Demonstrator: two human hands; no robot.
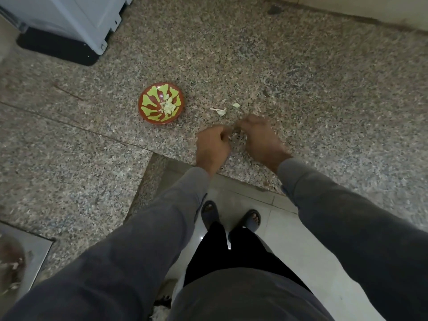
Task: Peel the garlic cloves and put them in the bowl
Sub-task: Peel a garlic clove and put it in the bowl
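Note:
A red bowl (161, 102) with a green pattern stands on the speckled granite counter (301, 77) and holds several peeled garlic cloves (168, 105). My left hand (212, 144) and my right hand (260, 137) meet just right of and below the bowl, fingers curled in toward each other. A small pale garlic clove (232, 135) shows between the fingertips; most of it is hidden. Pieces of garlic skin (221, 111) and another bit (236, 105) lie on the counter just beyond my hands.
A white appliance (69, 22) on a dark base sits at the counter's far left corner. A steel sink edge (27, 253) is at the lower left. The counter's front edge runs just below my wrists, with tiled floor and my feet beneath.

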